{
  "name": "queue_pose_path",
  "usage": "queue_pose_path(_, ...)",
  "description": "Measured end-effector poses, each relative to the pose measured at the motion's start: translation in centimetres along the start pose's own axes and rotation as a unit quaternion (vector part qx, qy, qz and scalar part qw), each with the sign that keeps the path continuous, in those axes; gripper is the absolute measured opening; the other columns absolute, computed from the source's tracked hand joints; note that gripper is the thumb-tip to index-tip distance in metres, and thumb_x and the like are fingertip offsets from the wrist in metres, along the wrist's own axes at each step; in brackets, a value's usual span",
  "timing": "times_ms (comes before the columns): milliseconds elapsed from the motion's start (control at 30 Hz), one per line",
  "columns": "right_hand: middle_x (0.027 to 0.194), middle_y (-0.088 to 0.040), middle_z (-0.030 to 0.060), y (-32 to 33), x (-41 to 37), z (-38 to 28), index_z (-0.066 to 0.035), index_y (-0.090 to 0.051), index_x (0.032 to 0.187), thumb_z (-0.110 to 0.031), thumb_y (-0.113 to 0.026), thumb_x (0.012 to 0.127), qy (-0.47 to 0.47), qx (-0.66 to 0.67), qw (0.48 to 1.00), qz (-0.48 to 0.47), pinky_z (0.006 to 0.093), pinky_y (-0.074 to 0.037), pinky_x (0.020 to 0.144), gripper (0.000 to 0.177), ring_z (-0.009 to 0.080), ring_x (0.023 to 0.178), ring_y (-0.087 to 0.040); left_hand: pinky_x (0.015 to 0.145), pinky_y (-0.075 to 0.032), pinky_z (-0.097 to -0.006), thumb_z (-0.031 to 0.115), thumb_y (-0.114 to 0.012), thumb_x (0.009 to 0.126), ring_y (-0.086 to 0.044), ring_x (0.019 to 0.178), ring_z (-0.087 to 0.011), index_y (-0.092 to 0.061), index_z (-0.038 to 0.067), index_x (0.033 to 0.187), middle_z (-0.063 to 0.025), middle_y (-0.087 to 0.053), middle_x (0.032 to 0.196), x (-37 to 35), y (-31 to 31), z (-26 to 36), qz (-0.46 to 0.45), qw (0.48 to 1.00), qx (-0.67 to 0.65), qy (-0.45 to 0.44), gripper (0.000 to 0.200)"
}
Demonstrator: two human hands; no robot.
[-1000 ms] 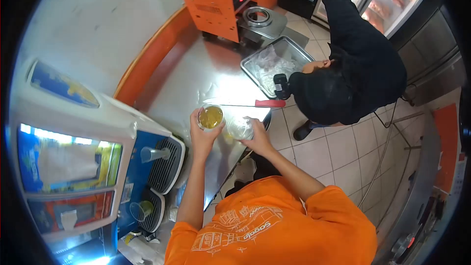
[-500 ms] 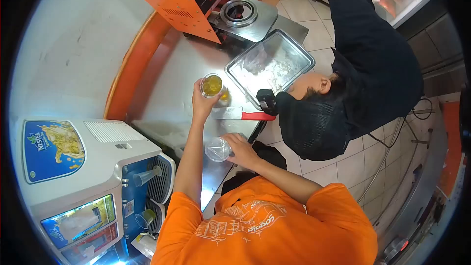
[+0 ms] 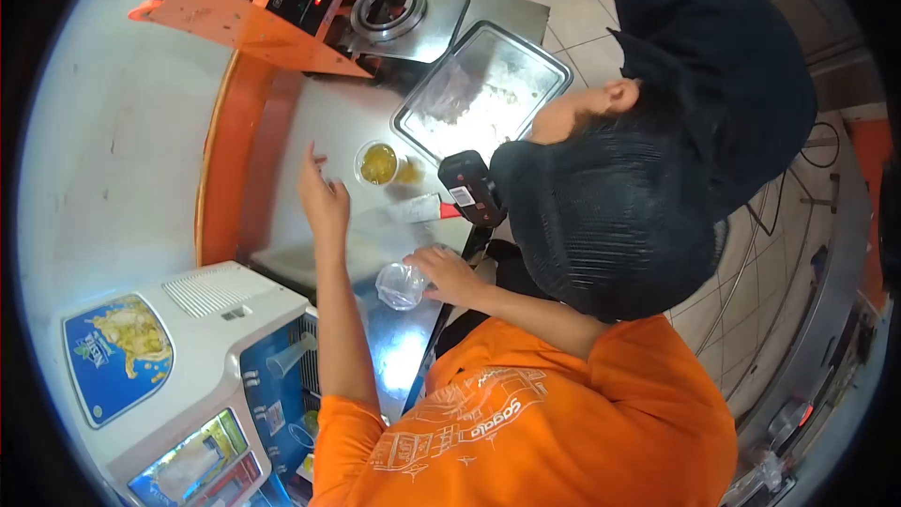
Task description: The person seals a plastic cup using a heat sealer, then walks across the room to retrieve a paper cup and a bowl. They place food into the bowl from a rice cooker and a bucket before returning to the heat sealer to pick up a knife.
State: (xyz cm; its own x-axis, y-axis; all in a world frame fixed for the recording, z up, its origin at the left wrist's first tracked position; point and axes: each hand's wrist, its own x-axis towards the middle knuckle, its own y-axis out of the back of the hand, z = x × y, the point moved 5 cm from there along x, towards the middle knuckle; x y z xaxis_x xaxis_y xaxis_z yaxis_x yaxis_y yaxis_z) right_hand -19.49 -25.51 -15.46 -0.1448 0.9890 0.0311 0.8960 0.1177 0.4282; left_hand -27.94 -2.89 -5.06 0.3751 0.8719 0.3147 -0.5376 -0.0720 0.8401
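Observation:
A clear plastic cup of yellow-green drink [image 3: 378, 162] stands on the metal counter, and my left hand [image 3: 325, 205] is just to the left of it. The fingers of that hand are stretched and apart, with nothing in them. My right hand [image 3: 447, 274] is closed around the side of a clear plastic cup [image 3: 401, 286] near the counter's front edge. No drink shows inside this second cup. Between the two cups lies a knife with a red handle [image 3: 450, 211], partly covered by another person's head-worn device.
Another person in a black cap [image 3: 610, 216] leans in from the right, close to my right arm. A metal tray [image 3: 405, 124] and a cup sealing machine [image 3: 389, 11] are at the back. A drink dispenser [image 3: 202, 296] stands at the left.
My left hand has let go of the cup of yellow-green drink and moved left, leaving it standing on the counter. The other person's head has come closer. The whole view has shifted.

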Motion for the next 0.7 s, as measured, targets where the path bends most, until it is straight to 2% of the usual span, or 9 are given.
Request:
queue_pose_path(133, 0.126, -0.051, 0.0149, -0.2, -0.1, 0.1, -0.007, -0.047, 0.134, -0.016, -0.081, 0.073, 0.003, -0.008, 1.0, 0.027, 0.045, -0.041, 0.103, 0.07, 0.0354, 0.12, -0.049, 0.079, -0.052, -0.0396, -0.007, -0.053, 0.077, -0.067, 0.086, -0.0306, -0.056, 0.004, 0.133, -0.0161, -0.069, 0.101, 9.0, 2.2, 6.1, -0.128, 0.991, 0.002, -0.036, 0.057)
queue_pose_path(200, 0.126, -0.051, 0.0154, -0.4, -0.3, 0.0, -0.007, -0.047, 0.134, -0.015, -0.081, 0.073, 0.005, -0.019, 1.0, 0.019, 0.0455, -0.041, 0.103, 0.07, 0.0361, 0.12, -0.049, 0.068, -0.053, -0.039, -0.003, -0.052, 0.078, -0.067, 0.077, -0.0239, -0.062, 0.003, 0.12, -0.0109, -0.07, 0.084, 11.9, -0.3, 7.3, -0.237, 0.97, -0.054, 0.007, 0.043)
queue_pose_path(300, 0.127, -0.05, 0.0162, -0.6, 0.2, 0.1, -0.007, -0.046, 0.135, -0.012, -0.082, 0.072, 0.001, -0.026, 1.0, 0.015, 0.0463, -0.041, 0.103, 0.072, 0.0372, 0.12, -0.05, 0.064, -0.053, -0.0397, 0.001, -0.052, 0.079, -0.067, 0.077, -0.0237, -0.061, 0.003, 0.12, -0.0127, -0.072, 0.091, 13.0, -0.7, 10.7, -0.33, 0.942, 0.046, -0.041, 0.042)
queue_pose_path(367, 0.127, -0.049, 0.0165, -0.7, -0.1, 0.3, -0.007, -0.045, 0.135, -0.011, -0.082, 0.072, -0.007, -0.026, 1.0, 0.011, 0.0467, -0.041, 0.103, 0.073, 0.0377, 0.12, -0.049, 0.066, -0.054, -0.0415, 0.003, -0.054, 0.081, -0.069, 0.078, -0.0276, -0.06, 0.005, 0.119, -0.0168, -0.072, 0.094, 11.8, -1.1, 9.2, -0.421, 0.89, 0.146, 0.101, 0.039)
queue_pose_path(400, 0.127, -0.049, 0.0168, -0.3, 0.0, 0.1, -0.007, -0.044, 0.136, -0.01, -0.081, 0.072, 0.002, -0.014, 1.0, 0.018, 0.0468, -0.041, 0.103, 0.074, 0.0381, 0.12, -0.049, 0.066, -0.054, -0.0415, 0.003, -0.054, 0.081, -0.069, 0.078, -0.0276, -0.06, 0.005, 0.119, -0.0168, -0.072, 0.094, 11.1, -1.6, 7.3, -0.419, 0.89, 0.144, 0.105, 0.039)
queue_pose_path(467, 0.127, -0.049, 0.0171, -0.1, 0.2, 0.0, -0.007, -0.043, 0.137, -0.01, -0.081, 0.072, 0.012, -0.004, 1.0, 0.024, 0.0468, -0.041, 0.103, 0.075, 0.0386, 0.12, -0.049, 0.069, -0.054, -0.0454, -0.001, -0.055, 0.079, -0.069, 0.081, -0.0327, -0.053, 0.014, 0.137, -0.0201, -0.071, 0.094, 10.6, -2.1, 2.3, -0.309, 0.923, 0.224, -0.05, 0.059)
queue_pose_path(567, 0.126, -0.05, 0.0176, -0.3, 0.0, 0.4, -0.006, -0.044, 0.135, -0.007, -0.079, 0.072, 0.014, 0.0, 1.0, 0.017, 0.0467, -0.041, 0.102, 0.072, 0.0391, 0.12, -0.049, 0.078, -0.055, -0.048, -0.003, -0.052, 0.08, -0.068, 0.097, -0.0368, -0.038, 0.022, 0.152, -0.025, -0.066, 0.117, 9.5, 3.2, -0.2, -0.306, 0.897, 0.318, 0.001, 0.077)
queue_pose_path(633, 0.123, -0.051, 0.0176, -0.3, 0.3, 0.2, -0.006, -0.047, 0.133, -0.004, -0.077, 0.072, 0.033, -0.002, 0.999, 0.036, 0.0467, -0.042, 0.1, 0.068, 0.0391, 0.119, -0.05, 0.073, -0.052, -0.0488, -0.012, -0.051, 0.074, -0.068, 0.087, -0.036, -0.011, 0.033, 0.159, -0.0227, -0.069, 0.098, 10.5, 6.5, 2.3, -0.311, 0.904, 0.292, 0.028, 0.104)
queue_pose_path(700, 0.123, -0.052, 0.0189, -0.4, 0.5, 0.2, -0.004, -0.047, 0.133, -0.002, -0.074, 0.071, 0.038, -0.004, 0.999, 0.021, 0.0453, -0.043, 0.1, 0.067, 0.04, 0.119, -0.05, 0.073, -0.051, -0.0487, -0.012, -0.051, 0.074, -0.068, 0.089, -0.0364, -0.013, 0.034, 0.159, -0.0231, -0.068, 0.101, 11.4, 6.7, 5.2, -0.286, 0.932, 0.221, -0.014, 0.104)
